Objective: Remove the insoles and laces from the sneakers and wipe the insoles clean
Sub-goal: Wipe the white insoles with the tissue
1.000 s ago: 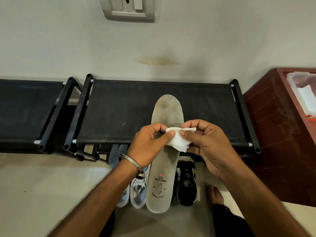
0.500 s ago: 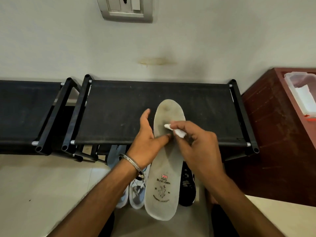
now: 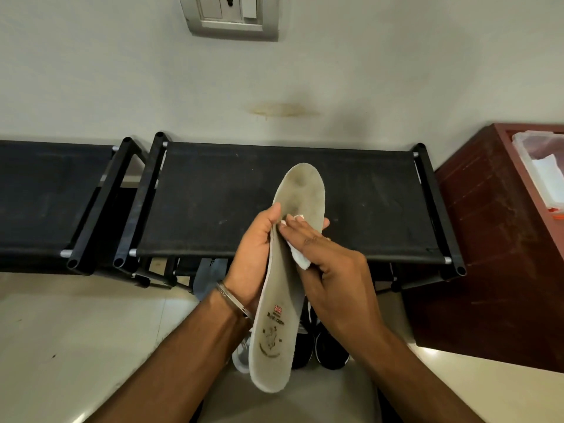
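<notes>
**Wipe now on the insole**

Head view: we see the left hand [image 3: 254, 254] gripping the insole [image 3: 287, 285] from beneath, held in the air over the shoe rack [image 3: 213, 203]. The right hand [image 3: 329, 267], which half a second ago pinched the white wipe [image 3: 300, 259] at its fingertips, now presses it flat on the forefoot. We judge wiping has begun; sneakers [image 3: 331, 346] stay on the floor below.

Grey insole [image 3: 283, 300], soiled at the toe, held lengthwise; white wipe [image 3: 300, 258] pressed on its upper face.
</notes>
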Demonstrator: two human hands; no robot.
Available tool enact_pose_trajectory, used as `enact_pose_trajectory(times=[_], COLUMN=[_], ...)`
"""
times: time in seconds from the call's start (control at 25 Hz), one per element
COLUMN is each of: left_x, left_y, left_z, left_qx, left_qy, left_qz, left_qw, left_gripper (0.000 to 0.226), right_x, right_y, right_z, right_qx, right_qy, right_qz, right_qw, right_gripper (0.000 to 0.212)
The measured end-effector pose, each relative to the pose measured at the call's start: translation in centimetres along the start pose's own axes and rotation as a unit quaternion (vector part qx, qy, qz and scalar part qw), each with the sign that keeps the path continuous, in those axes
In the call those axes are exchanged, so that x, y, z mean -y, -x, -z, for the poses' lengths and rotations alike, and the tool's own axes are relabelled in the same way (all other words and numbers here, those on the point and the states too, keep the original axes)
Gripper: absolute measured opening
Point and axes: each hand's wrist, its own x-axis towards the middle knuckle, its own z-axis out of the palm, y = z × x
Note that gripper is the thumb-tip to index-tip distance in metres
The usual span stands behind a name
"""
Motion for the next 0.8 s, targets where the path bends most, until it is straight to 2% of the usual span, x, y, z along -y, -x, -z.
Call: enact_pose_trajectory(times=[0.2,0.32,0.48,0.6,0.72,0.8], left_x=[-0.5,-0.6,-0.4,-0.2,-0.6,-0.7], left_y=[0.3,-0.1,-0.4,-0.5,-0.7,-0.6], left_z=[0.4,0.8,1.2,1.2,1.7,1.7], left_qx=[0.057,0.067,0.076,0.060,0.055,0.050], left_qy=[0.030,0.046,0.040,0.048,0.059,0.063], left_qz=[0.003,0.004,0.009,0.009,0.021,0.022], left_qw=[0.998,0.997,0.996,0.997,0.996,0.997], left_gripper=[0.067,0.068,0.067,0.068,0.070,0.069], right_x=[-0.5,-0.1,-1.0,-0.2,1.3,-0.1], right_y=[0.0,0.3,0.1,0.1,1.1,0.5], right_z=[-0.1,-0.4,0.1,-0.2,-1.1,-0.5], right_qx=[-0.050,-0.039,-0.036,-0.046,0.003,-0.004], right_qy=[0.075,0.115,0.150,0.124,0.084,0.110], right_qz=[0.018,0.042,0.068,0.044,0.097,0.090], right_qw=[0.996,0.992,0.986,0.990,0.992,0.990], right_gripper=[0.055,0.059,0.042,0.047,0.054,0.054])
